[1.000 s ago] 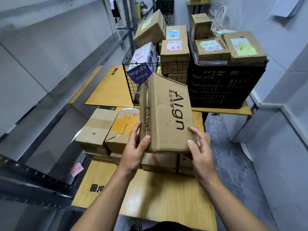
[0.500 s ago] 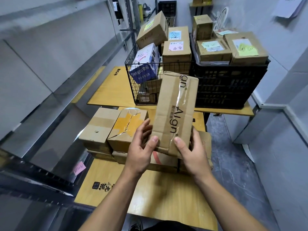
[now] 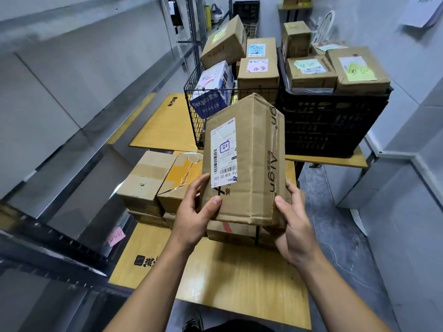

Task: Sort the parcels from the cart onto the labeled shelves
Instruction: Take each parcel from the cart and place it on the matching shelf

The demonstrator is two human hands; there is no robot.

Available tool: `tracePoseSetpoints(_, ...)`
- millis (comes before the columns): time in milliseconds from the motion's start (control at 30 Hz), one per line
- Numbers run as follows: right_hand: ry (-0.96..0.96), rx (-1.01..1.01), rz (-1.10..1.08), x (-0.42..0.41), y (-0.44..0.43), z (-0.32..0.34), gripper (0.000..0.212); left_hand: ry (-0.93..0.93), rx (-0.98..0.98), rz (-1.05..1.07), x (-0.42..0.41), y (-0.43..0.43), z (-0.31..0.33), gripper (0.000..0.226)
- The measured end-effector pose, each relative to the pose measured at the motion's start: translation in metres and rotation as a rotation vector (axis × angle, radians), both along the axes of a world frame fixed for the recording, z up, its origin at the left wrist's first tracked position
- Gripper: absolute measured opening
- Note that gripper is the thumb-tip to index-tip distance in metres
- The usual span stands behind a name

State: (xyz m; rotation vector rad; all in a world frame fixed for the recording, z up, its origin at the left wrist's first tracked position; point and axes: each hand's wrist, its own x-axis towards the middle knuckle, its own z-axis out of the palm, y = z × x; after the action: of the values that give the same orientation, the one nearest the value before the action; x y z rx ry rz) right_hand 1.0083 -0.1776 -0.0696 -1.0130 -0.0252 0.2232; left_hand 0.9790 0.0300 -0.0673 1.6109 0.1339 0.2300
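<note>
- The parcel (image 3: 249,168) is a worn, creased brown cardboard box, held upright at the middle of the view. Black "Aign" lettering runs up its right face.
- A white shipping label (image 3: 224,152) with barcodes and a blue stamped square sits on the face toward the camera. The finer print is too small to read.
- The left hand (image 3: 194,216) grips the parcel's lower corner at 7 o'clock, thumb on the front face. The right hand (image 3: 294,226) cups the corner at 5 o'clock, thumb on the lettered face. The fingers behind the box are hidden.
- The parcel covers the near corner of the wire basket (image 3: 191,111) and part of the stacked boxes below.
- The basket, at 11 o'clock from the parcel, holds a blue-and-white box (image 3: 212,92) and brown boxes with pink and blue notes. One tilted box (image 3: 224,41) lies on top.
- The black crate (image 3: 335,125), at 1 o'clock, carries brown boxes with green and yellow notes. Its inside cannot be seen.
- At 9 o'clock, a box with torn yellow tape (image 3: 179,185) sits among others, beside the metal shelves (image 3: 60,116). A pink note (image 3: 116,237) is at 8 o'clock.
</note>
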Motion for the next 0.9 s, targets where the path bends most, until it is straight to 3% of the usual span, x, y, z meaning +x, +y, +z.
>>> tracePoseSetpoints(67,-0.066,-0.103,-0.012,-0.001,0.002,0.000,0.051,-0.027,0.018,0.039,-0.006,0.004,0.000,0.062)
tracePoseSetpoints(200,-0.359,-0.590,-0.083,-0.004,0.006,0.001,0.048,-0.072,0.116,0.135,-0.023,0.015,0.001,0.059)
tracePoseSetpoints(267,-0.428,-0.721,-0.074,-0.007,0.010,-0.001,0.042,-0.093,0.172,0.179,-0.034,0.021,0.002,0.058)
tracePoseSetpoints(333,-0.412,-0.735,0.000,-0.012,0.018,0.002,0.039,-0.111,0.208,0.228,-0.045,0.028,0.003,0.059)
tracePoseSetpoints(667,-0.403,-0.504,0.418,-0.065,0.103,0.026,0.072,-0.148,0.397,0.592,-0.158,0.076,0.013,0.057)
tracePoseSetpoints(900,-0.528,-0.395,0.635,-0.174,0.177,0.020,0.069,-0.064,0.486,0.861,-0.306,0.102,0.015,0.059)
